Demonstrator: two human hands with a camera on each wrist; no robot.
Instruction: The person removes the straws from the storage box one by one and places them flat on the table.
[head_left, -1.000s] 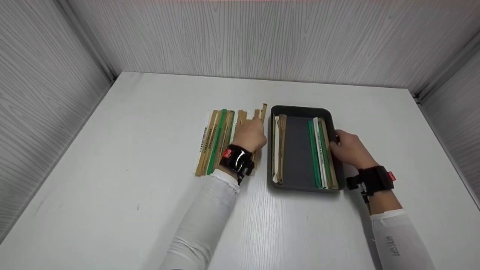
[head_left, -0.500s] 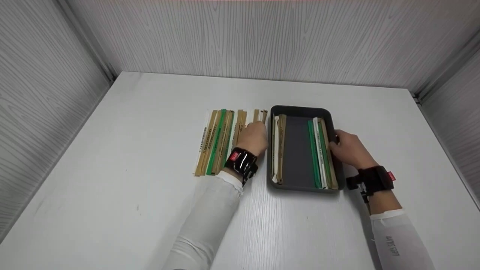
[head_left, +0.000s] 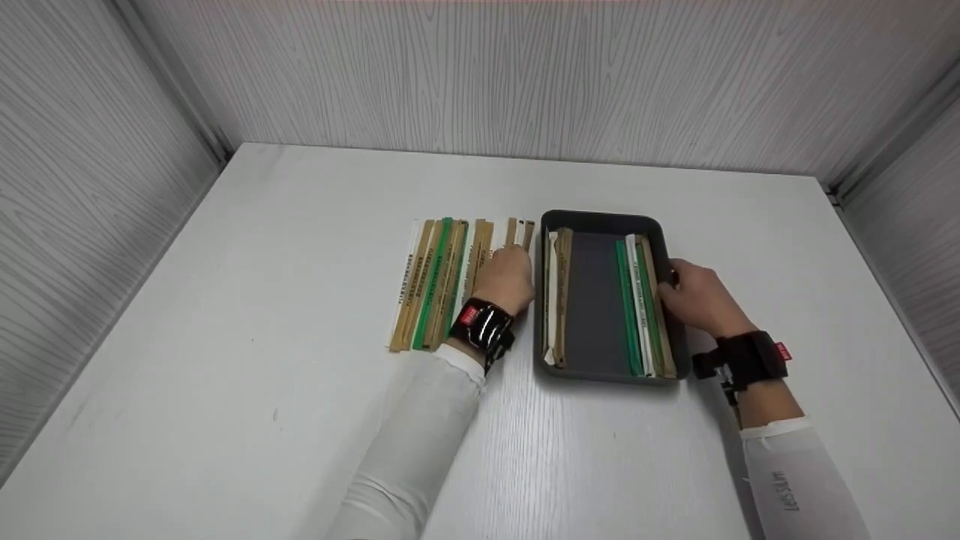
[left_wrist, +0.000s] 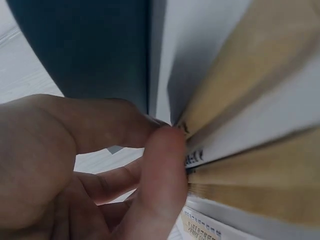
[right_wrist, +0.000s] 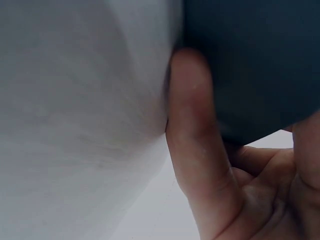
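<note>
Since the earlier frames, the one brown strip that stuck out past the far end of the row has been drawn back level with its neighbours, and the left hand (head_left: 508,276) has shifted slightly toward the near edge of the counter (head_left: 225,375).

A narrow grip is seen at the left hand: in the left wrist view, thumb and forefinger (left_wrist: 160,175) are closed in a pinch on the edge of a strip (left_wrist: 240,95) at the right end of the row. The row of strips (head_left: 442,277), brown, green and white, lies flat on the counter just left of the tray, the long axes running from the near edge toward the far edge. The pinched strip lies directly under the left hand, on the side of the row closest to the tray; the left hand is by far the nearer one to it.

The right hand (head_left: 694,300) is closed on the right wall of the dark tray (head_left: 600,221), the thumb (right_wrist: 195,130) pressed against the outer face. Inside the tray, a white and a brown strip (head_left: 556,292) lie along the left wall and a group of green, white and brown ones (head_left: 641,300) along the right wall, all parallel to the row outside; the middle of the tray floor is bare. Between the pinched strip and that bare floor, only the tray's left wall and the two strips beside it are found. Grey panelled walls enclose the counter at the back and both sides.
</note>
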